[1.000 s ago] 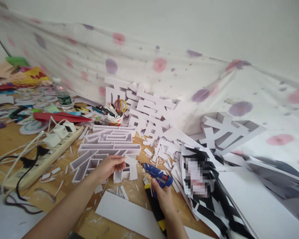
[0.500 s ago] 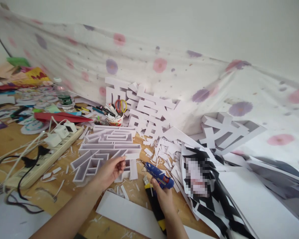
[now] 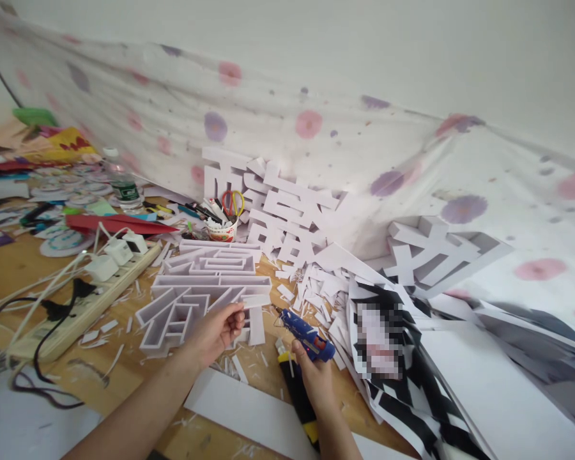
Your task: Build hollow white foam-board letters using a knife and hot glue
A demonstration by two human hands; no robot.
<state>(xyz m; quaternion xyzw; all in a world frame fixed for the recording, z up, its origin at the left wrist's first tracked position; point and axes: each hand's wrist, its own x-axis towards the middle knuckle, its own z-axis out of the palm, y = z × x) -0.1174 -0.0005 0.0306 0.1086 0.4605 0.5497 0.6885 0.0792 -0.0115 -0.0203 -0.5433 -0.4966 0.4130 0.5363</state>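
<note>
My left hand (image 3: 220,329) pinches a small white strip (image 3: 255,300) over the lower right part of a white walled character (image 3: 186,313) lying on the wooden table. Wrapped round the handle of a blue glue gun (image 3: 306,333) is my right hand (image 3: 314,370); the gun's nozzle points up and left, near the strip but apart from it. Beneath my right hand lies a black and yellow cutter (image 3: 294,396), its blade end toward the character. A long white board (image 3: 244,409) lies in front, partly under the cutter.
A power strip (image 3: 91,306) with white plugs and tangled cables lies left. Behind stand a cup (image 3: 222,231) with scissors and pens, a bottle (image 3: 124,188), and white characters (image 3: 287,211). Paper scraps (image 3: 316,291) and printed sheets (image 3: 412,383) lie right.
My left hand and the strip have shifted very slightly right. The glue gun has moved a little to the right and its nozzle is still close to the strip.
</note>
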